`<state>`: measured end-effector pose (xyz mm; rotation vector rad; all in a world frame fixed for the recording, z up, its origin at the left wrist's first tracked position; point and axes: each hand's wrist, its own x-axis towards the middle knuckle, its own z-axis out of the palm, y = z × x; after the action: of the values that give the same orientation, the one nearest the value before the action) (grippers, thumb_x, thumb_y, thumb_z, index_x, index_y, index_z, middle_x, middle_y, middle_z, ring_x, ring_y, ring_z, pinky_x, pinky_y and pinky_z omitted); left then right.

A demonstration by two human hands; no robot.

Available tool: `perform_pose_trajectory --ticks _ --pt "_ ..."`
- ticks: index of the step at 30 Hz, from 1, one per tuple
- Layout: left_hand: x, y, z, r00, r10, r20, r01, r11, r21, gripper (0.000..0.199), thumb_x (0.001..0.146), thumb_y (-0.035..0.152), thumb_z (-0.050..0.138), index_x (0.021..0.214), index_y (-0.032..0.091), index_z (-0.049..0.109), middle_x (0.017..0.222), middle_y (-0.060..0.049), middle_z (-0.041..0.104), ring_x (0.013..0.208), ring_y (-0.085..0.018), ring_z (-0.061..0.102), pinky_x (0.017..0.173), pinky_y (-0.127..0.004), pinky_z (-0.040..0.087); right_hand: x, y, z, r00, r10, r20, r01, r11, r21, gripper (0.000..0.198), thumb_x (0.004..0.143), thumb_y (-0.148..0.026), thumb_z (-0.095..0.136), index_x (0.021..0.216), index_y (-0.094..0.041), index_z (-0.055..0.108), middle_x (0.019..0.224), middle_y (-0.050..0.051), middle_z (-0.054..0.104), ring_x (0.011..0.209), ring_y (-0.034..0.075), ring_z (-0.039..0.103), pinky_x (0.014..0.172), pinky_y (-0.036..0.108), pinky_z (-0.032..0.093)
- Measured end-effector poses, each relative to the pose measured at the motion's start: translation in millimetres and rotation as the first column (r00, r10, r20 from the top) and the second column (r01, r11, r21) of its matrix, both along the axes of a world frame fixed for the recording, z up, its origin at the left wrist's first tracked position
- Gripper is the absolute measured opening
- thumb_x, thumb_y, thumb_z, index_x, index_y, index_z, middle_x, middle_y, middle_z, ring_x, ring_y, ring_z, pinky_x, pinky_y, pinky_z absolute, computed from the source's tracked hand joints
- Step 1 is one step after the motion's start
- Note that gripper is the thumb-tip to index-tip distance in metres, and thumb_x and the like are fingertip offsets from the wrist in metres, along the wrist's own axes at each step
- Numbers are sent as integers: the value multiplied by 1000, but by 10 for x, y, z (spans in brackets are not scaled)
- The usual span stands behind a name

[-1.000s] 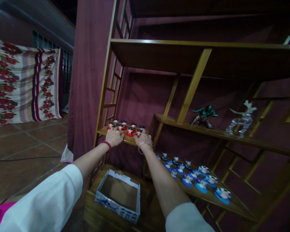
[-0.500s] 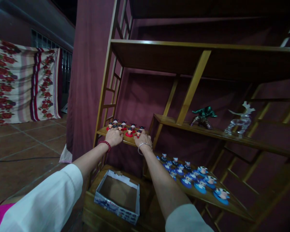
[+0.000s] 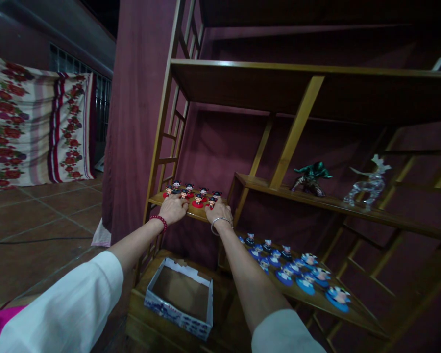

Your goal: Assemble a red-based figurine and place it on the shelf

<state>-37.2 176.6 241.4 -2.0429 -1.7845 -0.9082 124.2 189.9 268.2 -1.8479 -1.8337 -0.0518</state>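
Small figurines with black hair and red round bases stand in two rows on the upper left shelf (image 3: 196,212). My left hand (image 3: 173,210), wearing a red bead bracelet, reaches to the front row; its thumb and fingers lie around the base of one figurine (image 3: 183,194). My right hand (image 3: 219,212), with a silver bangle, has its fingers closed around the figurine at the front row's right end (image 3: 211,201). Between the hands stands another red-based figurine (image 3: 198,199). The fingertips of both hands are partly hidden.
An open cardboard box (image 3: 179,316) sits on the low ledge below. Several blue-based figurines (image 3: 284,274) fill the lower right shelf. A green figure (image 3: 312,177) and a clear deer ornament (image 3: 369,184) stand above them. A wooden upright (image 3: 297,132) divides the shelving.
The view has shifted very slightly. Both hands stay at the same figurines, and no figurine has visibly moved.
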Motion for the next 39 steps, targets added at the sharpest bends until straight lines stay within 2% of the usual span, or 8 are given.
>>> perform_pose_trajectory --ticks 5,9,11,18,22,28,34,39 --pt "-47 -105 -93 997 -45 66 39 994 97 32 84 29 39 102 21 65 118 -6 57 107 -20 51 95 -34 37 -4 -8 14 1000 -1 9 1 1000 -16 52 80 -37 47 126 -13 39 114 13 59 107 27 50 83 34 41" --pt "-127 -180 -170 998 -45 49 35 982 184 33 86 29 36 99 16 64 108 -8 62 103 -20 52 94 -35 38 -5 -19 20 1000 -4 17 4 1000 -20 54 80 -37 46 128 -13 37 115 12 59 108 28 49 83 34 41" --pt "-155 -211 -188 999 -40 19 35 981 190 34 88 30 34 99 16 63 105 -8 63 103 -20 52 92 -35 38 -5 -26 20 1000 -4 18 4 1000 -14 55 80 -37 46 128 -12 36 116 13 58 108 28 49 83 35 41" --pt "-152 -277 -173 995 -12 -95 27 987 161 40 89 36 30 109 15 58 116 -9 59 108 -22 47 90 -39 37 -10 -32 21 1000 -6 14 6 1000 -15 54 80 -36 46 128 -13 37 116 13 58 108 26 49 84 34 40" --pt "-137 -279 -195 995 4 -98 12 986 165 41 90 37 28 110 15 57 118 -10 57 109 -23 45 91 -40 37 -10 -18 8 1000 -7 6 7 1000 -14 55 80 -36 46 128 -14 36 115 13 58 108 27 49 83 35 41" --pt "-138 -253 -330 998 -9 -66 25 969 245 39 90 34 28 116 19 52 120 -9 55 114 -24 41 95 -39 33 -3 3 -23 1000 1 -6 0 1000 28 53 79 -34 49 126 -12 38 113 15 58 108 27 49 84 34 39" --pt "-136 -266 -386 996 -4 -85 27 961 277 42 90 35 25 116 14 50 118 -11 53 114 -24 40 96 -38 31 -3 -1 -60 1000 16 16 -17 997 73 48 79 -29 48 123 -11 41 111 14 58 106 25 50 86 32 36" --pt "-155 -274 -394 996 -17 -85 40 958 283 41 90 36 25 115 15 50 116 -12 53 114 -25 40 96 -38 30 -4 -34 -107 999 5 46 -13 987 163 56 80 -25 47 130 -5 31 116 18 53 109 26 47 90 34 33"
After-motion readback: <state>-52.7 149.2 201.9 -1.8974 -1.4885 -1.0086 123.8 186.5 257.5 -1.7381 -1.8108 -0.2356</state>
